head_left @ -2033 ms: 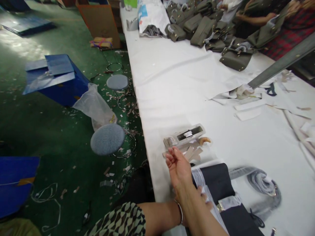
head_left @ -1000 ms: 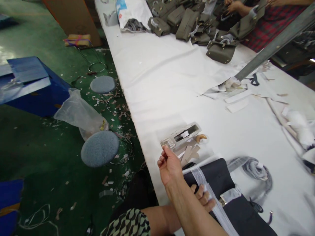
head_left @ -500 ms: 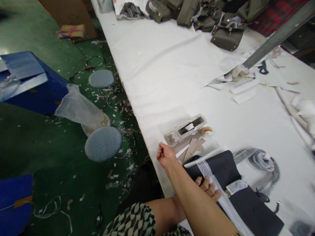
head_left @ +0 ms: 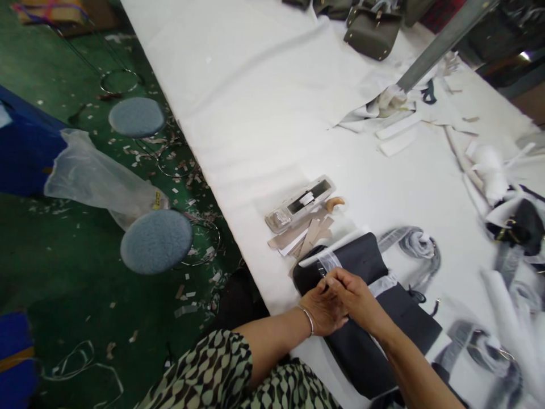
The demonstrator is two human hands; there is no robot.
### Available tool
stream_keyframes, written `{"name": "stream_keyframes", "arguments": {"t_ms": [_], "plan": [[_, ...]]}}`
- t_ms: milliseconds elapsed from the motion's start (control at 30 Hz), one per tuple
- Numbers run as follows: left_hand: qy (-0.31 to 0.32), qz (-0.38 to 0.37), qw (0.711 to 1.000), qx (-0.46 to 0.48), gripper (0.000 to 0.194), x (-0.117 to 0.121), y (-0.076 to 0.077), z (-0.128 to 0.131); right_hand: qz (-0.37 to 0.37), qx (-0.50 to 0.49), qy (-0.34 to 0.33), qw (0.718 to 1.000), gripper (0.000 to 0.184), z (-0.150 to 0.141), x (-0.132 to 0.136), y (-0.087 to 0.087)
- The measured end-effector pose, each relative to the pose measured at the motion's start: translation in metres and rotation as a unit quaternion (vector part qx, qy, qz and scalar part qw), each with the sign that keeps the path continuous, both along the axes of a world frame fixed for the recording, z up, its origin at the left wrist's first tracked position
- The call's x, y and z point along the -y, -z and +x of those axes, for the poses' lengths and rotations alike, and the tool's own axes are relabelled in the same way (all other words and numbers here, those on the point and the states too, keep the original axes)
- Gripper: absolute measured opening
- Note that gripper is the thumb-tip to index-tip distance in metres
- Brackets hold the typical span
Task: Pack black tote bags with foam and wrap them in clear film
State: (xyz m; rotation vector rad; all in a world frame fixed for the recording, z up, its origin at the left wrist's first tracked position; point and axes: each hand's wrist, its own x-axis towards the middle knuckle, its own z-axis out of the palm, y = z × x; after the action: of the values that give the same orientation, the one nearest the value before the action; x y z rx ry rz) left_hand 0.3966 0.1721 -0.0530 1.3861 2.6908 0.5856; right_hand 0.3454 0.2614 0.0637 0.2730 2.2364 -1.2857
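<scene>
A black handbag [head_left: 360,258] lies on the white-covered table, with clear plastic film [head_left: 328,261] wrapped around part of it. Over the bag, my left hand [head_left: 324,311], with a bracelet at the wrist, is closed, its fingers curled. Pressed against it is my right hand [head_left: 351,292], its thumb and fingers pinched together. Whatever sits between the fingertips is hidden. Beyond the bag are brown and white paper strips [head_left: 313,233] and a long tape dispenser-like case [head_left: 300,204]. A plastic-wrapped coiled strap [head_left: 417,244] lies to the bag's right.
A small orange-brown curved piece [head_left: 335,203] sits near the case. Olive bags [head_left: 374,34] stand at the far side, past a slanted metal post [head_left: 443,45]. Wrapped straps [head_left: 489,352] lie at right. Blue round stools [head_left: 156,241] stand left of the table on a scrap-strewn floor.
My right hand has come back from beside the paper strips to meet my left hand over the handbag. My left fingers have curled in. The view has shifted to the right and down.
</scene>
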Motion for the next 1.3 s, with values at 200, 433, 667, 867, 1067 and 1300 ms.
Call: {"name": "stream_keyframes", "arguments": {"t_ms": [200,433,667,867,1067,1300], "plan": [[-0.001,0.047,0.998,-0.05,0.046,0.006,0.001,0.002,0.12,0.031,-0.011,0.992,0.027,-0.011,-0.023,0.029],[-0.006,0.047,0.997,-0.054,0.049,0.007,-0.004,0.001,0.134,0.081,0.076,0.985,0.027,-0.015,-0.023,0.04],[0.0,0.036,0.998,-0.051,0.052,0.006,-0.009,0.001,0.068,0.129,0.126,0.981,0.028,-0.017,-0.025,0.029],[-0.002,0.007,0.999,-0.044,0.055,0.005,-0.013,0.001,0.02,0.195,0.135,0.971,0.025,-0.029,-0.039,0.015],[-0.009,0.024,0.999,-0.046,0.054,0.006,-0.011,0.003,0.052,0.146,0.086,0.984,0.011,-0.033,-0.04,0.025],[-0.007,0.017,0.999,-0.047,0.057,0.005,-0.008,0.004,0.091,0.094,0.08,0.988,0.013,-0.03,-0.042,0.031]]}}
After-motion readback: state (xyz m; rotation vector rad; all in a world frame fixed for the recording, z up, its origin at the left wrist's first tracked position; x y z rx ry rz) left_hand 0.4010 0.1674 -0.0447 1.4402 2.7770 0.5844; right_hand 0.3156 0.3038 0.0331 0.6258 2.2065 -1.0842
